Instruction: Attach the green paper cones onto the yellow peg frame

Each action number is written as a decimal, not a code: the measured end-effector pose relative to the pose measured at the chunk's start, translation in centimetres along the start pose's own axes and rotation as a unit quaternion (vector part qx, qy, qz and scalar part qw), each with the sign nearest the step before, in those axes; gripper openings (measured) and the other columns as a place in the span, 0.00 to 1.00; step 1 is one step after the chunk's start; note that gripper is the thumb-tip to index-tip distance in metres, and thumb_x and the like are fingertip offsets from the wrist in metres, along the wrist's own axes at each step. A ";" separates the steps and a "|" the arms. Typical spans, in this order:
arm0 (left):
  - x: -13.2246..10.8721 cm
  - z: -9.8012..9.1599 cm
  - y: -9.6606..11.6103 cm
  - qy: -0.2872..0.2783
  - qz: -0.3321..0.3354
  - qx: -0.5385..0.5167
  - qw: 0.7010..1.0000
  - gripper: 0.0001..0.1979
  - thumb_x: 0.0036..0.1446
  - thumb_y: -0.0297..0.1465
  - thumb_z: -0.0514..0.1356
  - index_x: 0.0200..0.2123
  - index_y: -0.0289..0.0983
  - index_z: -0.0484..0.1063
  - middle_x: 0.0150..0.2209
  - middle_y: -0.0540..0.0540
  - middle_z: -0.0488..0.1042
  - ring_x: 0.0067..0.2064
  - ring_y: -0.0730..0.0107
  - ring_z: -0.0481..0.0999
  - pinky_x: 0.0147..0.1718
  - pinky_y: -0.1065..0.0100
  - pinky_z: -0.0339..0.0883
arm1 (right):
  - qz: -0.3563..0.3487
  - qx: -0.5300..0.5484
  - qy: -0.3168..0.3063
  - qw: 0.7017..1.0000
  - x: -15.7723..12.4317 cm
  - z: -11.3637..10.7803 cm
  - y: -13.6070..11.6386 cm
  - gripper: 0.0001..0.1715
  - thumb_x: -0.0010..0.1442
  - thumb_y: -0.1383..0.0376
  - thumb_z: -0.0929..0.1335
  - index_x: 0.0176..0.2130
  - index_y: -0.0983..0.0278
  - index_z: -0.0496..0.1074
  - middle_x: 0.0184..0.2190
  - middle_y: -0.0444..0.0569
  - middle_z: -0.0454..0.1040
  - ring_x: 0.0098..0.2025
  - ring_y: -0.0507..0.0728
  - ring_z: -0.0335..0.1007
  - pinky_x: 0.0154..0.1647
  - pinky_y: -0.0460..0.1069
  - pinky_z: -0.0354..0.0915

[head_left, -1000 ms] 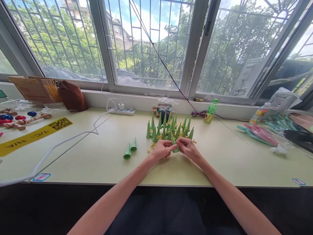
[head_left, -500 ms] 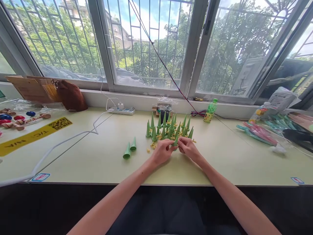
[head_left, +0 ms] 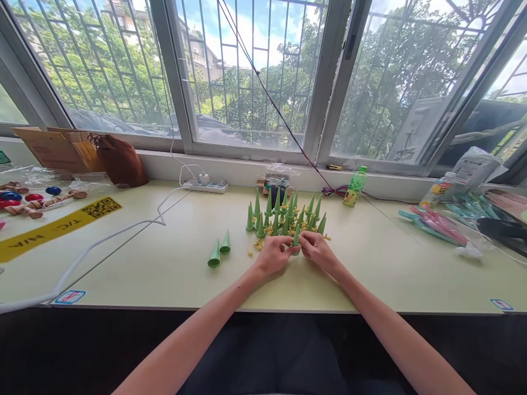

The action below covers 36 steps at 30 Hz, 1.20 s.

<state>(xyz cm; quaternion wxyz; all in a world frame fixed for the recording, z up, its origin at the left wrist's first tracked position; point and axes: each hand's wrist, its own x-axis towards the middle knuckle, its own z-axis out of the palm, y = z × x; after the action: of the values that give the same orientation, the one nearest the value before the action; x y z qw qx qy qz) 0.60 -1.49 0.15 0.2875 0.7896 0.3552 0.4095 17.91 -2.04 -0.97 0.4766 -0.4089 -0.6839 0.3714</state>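
My left hand (head_left: 275, 255) and my right hand (head_left: 317, 250) meet at the middle of the pale table (head_left: 177, 269), fingers pinched together around one green cone (head_left: 295, 238) held point up between them. Just behind my hands stands a cluster of several upright green cones (head_left: 284, 215) with small yellow pieces scattered among them. To the left, two more green cones (head_left: 219, 251) lie apart from the cluster, and one small yellow piece (head_left: 249, 253) rests beside my left hand.
A white power strip (head_left: 205, 185) and its cable (head_left: 107, 238) run across the left of the table. A green bottle (head_left: 354, 187) stands by the sill. A brown pouch (head_left: 120, 160), wooden toys (head_left: 28, 202), a yellow label (head_left: 53, 229) lie left; bagged items (head_left: 440, 225) right.
The cone in my hands has turned from lying tilted with its open end toward me to standing point up. My hands stayed in the same spot.
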 end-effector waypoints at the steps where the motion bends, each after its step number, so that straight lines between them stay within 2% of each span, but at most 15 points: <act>1: 0.0 -0.1 0.2 -0.020 -0.028 -0.039 0.999 0.16 0.55 0.41 0.62 0.24 0.33 0.70 0.24 0.50 0.69 0.21 0.80 0.60 0.21 0.73 0.53 | -0.006 -0.012 0.000 1.000 0.0 0.0 -0.1 0.22 0.63 0.54 0.64 0.23 0.62 0.57 0.16 0.38 0.53 0.18 0.48 0.48 0.19 0.46 0.47; 5: 0.0 -0.8 0.6 -0.102 -0.135 -0.169 0.971 0.20 0.52 0.47 0.62 0.24 0.35 0.66 0.17 0.55 0.59 0.16 0.80 0.56 0.15 0.74 0.48 | -0.035 -0.050 0.008 0.998 -0.2 0.1 -0.5 0.22 0.64 0.55 0.63 0.23 0.62 0.57 0.18 0.39 0.52 0.20 0.49 0.48 0.20 0.46 0.47; 8: 0.0 -0.9 0.5 -0.108 -0.141 -0.177 0.968 0.19 0.51 0.47 0.62 0.25 0.35 0.67 0.18 0.55 0.58 0.15 0.80 0.57 0.14 0.74 0.48 | -0.044 -0.077 0.003 0.996 -0.1 0.1 -0.6 0.20 0.63 0.56 0.63 0.24 0.62 0.58 0.19 0.40 0.54 0.21 0.49 0.49 0.21 0.46 0.48; 11: 0.0 -0.7 0.3 -0.082 -0.103 -0.142 0.981 0.20 0.53 0.45 0.61 0.23 0.35 0.65 0.21 0.53 0.63 0.17 0.80 0.60 0.16 0.74 0.51 | -0.045 -0.081 0.008 0.996 -0.1 0.0 -0.7 0.20 0.63 0.56 0.63 0.24 0.62 0.58 0.19 0.40 0.54 0.21 0.49 0.49 0.21 0.46 0.49; 16: 0.0 -0.3 -0.1 -0.017 -0.005 -0.007 1.000 0.18 0.57 0.37 0.60 0.19 0.34 0.65 0.20 0.53 0.63 0.21 0.80 0.56 0.22 0.73 0.51 | -0.031 -0.064 0.009 0.997 0.0 -0.1 -0.3 0.20 0.63 0.55 0.63 0.24 0.62 0.58 0.18 0.39 0.55 0.20 0.49 0.50 0.20 0.46 0.49; 20: 0.0 -0.2 -0.3 0.008 0.089 0.074 0.993 0.10 0.58 0.32 0.59 0.26 0.34 0.72 0.24 0.51 0.66 0.25 0.77 0.59 0.27 0.72 0.53 | -0.007 -0.017 0.010 1.000 0.2 0.0 0.2 0.21 0.62 0.53 0.64 0.24 0.62 0.58 0.16 0.38 0.55 0.18 0.48 0.50 0.19 0.45 0.49; 23: -0.1 -0.2 -0.3 -0.003 0.122 0.081 0.989 0.08 0.60 0.31 0.57 0.34 0.35 0.75 0.29 0.48 0.69 0.27 0.76 0.62 0.29 0.72 0.55 | 0.005 0.014 0.014 1.000 0.3 0.0 0.4 0.22 0.61 0.52 0.64 0.24 0.61 0.57 0.16 0.37 0.54 0.17 0.48 0.49 0.18 0.45 0.50; 27: -0.1 -0.1 -0.2 0.000 0.100 0.075 0.992 0.08 0.60 0.33 0.58 0.33 0.35 0.75 0.27 0.48 0.68 0.26 0.75 0.62 0.28 0.72 0.55 | 0.000 0.001 0.019 1.000 0.3 0.0 0.2 0.23 0.61 0.50 0.64 0.24 0.61 0.58 0.16 0.38 0.55 0.18 0.49 0.50 0.18 0.46 0.51; 31: 0.0 -0.1 0.1 0.005 0.042 0.029 0.999 0.12 0.57 0.36 0.60 0.27 0.34 0.73 0.23 0.50 0.67 0.23 0.77 0.58 0.24 0.72 0.53 | -0.008 -0.032 0.016 0.999 0.1 -0.1 -0.3 0.24 0.62 0.49 0.63 0.23 0.61 0.58 0.16 0.39 0.54 0.18 0.49 0.50 0.19 0.46 0.49; 36: 0.1 -0.4 0.3 -0.050 -0.044 -0.099 0.993 0.18 0.55 0.41 0.60 0.20 0.34 0.67 0.22 0.50 0.68 0.21 0.78 0.61 0.21 0.74 0.55 | -0.049 -0.075 0.018 0.996 -0.2 -0.1 -0.7 0.22 0.63 0.53 0.63 0.23 0.62 0.59 0.19 0.41 0.55 0.22 0.50 0.50 0.22 0.46 0.49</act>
<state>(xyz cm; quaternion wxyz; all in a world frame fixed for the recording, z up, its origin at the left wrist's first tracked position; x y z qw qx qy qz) 0.44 -1.55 0.61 0.3996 0.7604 0.3325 0.3894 17.92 -2.48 -0.40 0.4746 -0.4165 -0.7201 0.2876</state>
